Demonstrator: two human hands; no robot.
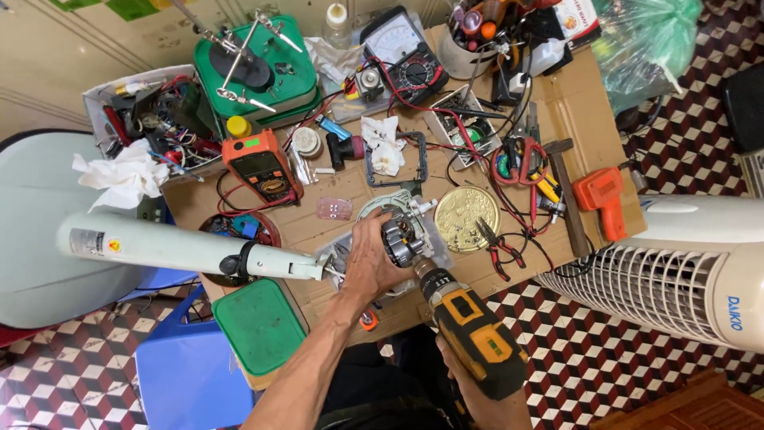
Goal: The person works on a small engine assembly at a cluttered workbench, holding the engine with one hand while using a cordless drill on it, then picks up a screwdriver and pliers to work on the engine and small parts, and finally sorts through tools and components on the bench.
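Observation:
My left hand (368,259) grips a small electric motor (400,238) with copper windings, holding it over the cardboard-covered table (585,103). My right hand (469,386) is mostly hidden under a yellow and black cordless drill (473,326) that it holds, the chuck tip pressed against the motor's lower right side. A pale green pole (183,248) with a black clamp lies at the left, its end just beside my left hand. A round gold tin lid (466,213) sits right of the motor.
An orange multimeter (261,166), an analog meter (402,52), a green helping-hands stand (255,68), red pliers (497,247), a hammer (563,191), an orange tool (602,199) and tangled wires crowd the table. A white fan (676,279) lies right. A blue stool (179,374) stands lower left.

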